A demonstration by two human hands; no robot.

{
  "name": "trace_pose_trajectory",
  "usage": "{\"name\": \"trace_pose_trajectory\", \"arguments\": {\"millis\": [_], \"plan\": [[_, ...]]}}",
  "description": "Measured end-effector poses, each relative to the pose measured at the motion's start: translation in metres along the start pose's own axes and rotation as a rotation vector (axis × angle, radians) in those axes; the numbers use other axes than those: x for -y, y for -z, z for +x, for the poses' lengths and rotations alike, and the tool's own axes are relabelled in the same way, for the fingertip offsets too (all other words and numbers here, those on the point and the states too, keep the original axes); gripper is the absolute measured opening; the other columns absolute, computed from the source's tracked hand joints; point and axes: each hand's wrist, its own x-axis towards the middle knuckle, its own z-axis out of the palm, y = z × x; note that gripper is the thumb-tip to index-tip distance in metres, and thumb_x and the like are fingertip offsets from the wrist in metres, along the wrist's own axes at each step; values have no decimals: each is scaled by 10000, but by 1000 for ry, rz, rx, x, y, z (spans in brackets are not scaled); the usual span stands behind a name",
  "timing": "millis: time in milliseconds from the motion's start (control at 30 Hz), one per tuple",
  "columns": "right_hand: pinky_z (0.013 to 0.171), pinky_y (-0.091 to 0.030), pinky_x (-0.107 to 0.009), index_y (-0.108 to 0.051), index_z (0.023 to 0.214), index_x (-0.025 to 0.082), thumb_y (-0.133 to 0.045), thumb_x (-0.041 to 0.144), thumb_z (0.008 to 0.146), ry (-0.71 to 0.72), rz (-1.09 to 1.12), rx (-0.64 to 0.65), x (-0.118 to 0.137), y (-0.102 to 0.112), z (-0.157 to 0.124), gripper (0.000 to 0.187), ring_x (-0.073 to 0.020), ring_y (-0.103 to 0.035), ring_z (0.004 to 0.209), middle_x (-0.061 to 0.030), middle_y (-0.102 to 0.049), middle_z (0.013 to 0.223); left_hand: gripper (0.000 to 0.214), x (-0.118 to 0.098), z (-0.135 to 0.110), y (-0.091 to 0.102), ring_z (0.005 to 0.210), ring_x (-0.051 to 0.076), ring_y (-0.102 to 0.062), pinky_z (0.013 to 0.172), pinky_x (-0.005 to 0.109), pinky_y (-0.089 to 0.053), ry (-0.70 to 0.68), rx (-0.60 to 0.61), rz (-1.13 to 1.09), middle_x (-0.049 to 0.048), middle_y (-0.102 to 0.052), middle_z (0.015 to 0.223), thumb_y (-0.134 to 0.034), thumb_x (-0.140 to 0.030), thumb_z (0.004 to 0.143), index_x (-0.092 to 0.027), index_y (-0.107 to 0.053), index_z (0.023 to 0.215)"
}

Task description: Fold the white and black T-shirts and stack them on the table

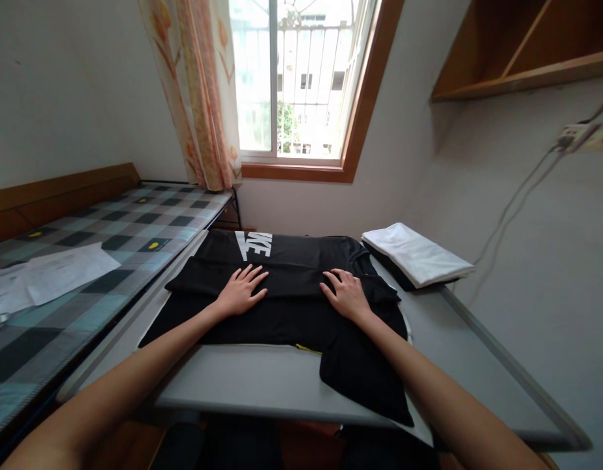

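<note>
Now I press my left hand [240, 292] and right hand [349, 295] flat, fingers spread, on the black T-shirt [292, 316], smoothing it, I think; a fold next needs an edge pinched.

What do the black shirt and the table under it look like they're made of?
The black shirt looks like soft, matte knit fabric: it creases and lies limp in folds. The table seems to have a smooth grey laminate or plastic top with a faint sheen; which one is unclear.
</note>
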Motion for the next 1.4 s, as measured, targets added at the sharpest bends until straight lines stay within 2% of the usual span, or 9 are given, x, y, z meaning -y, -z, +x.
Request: {"name": "trace_pose_trajectory", "arguments": {"millis": [100,200,367,533,667,867,1033,1167,1400], "plan": [[970,-353,-396,-587,1288,227,-390,492,952,11,11,2,2,4,-13,472,-281,-454,1220,-131,-550,1316,587,-7,-13,2,1443,284,-236,1154,485,-191,1,8,-10,34,-320,1555,-352,-555,937,-291,-395,1460],[954,-351,-408,-594,1271,229,-418,500,940,11,5,21,4,10,-15,462,-288,-478,1186,-130,-570,1281,572,-7,-12,13,1400,289,-321,1114,476,-260,-2,27,-37,44,-392,1518,-373,-568,927,-293,-450,1422],[878,-372,-401,-662,1100,233,-377,501,963,-68,-3,102,5,22,19,414,-272,-570,1031,-105,-652,1100,449,12,19,35,1150,288,-537,936,431,-406,145,1,-22,94,-626,1230,-371,-502,940,-242,-630,1200],[771,-401,-325,-676,902,190,-317,434,992,-207,-13,145,-3,17,48,444,-229,-620,914,-114,-674,994,363,42,27,29,1079,297,-545,882,412,-418,321,-80,43,120,-616,1144,-414,-438,923,-219,-662,1070],[733,-405,-287,-659,810,190,-358,410,974,-225,48,63,-20,3,46,407,-203,-621,849,-103,-669,925,359,54,18,19,1073,300,-537,882,414,-421,338,-111,54,122,-603,1129,-425,-448,915,-224,-658,1072],[661,-422,-259,-612,724,202,-380,481,913,-141,475,22,-63,8,33,409,-178,-606,701,-48,-677,744,399,61,14,23,1117,309,-521,910,418,-417,406,-119,45,120,-592,1178,-435,-481,898,-243,-644,1140],[634,-401,-275,-613,656,208,-415,509,876,-307,356,-42,-98,23,22,422,-197,-615,676,-64,-674,689,475,84,-1,42,1160,377,-497,923,503,-411,660,-120,95,177,-562,1250,-439,-484,874,-204,-604,1220],[627,-418,-284,-657,636,202,-533,556,815,-335,327,98,-116,37,17,415,-215,-636,694,-76,-702,729,569,109,-26,57,1131,421,-524,846,504,-455,820,-77,165,226,-555,1257,-482,-507,822,-166,-573,1269],[546,-455,-261,-735,670,171,-709,443,675,-409,575,311,-133,41,12,273,-197,-631,636,-71,-716,693,507,138,-56,65,950,368,-650,730,387,-489,785,53,53,173,-709,1003,-532,-555,754,-154,-673,1030]]}}
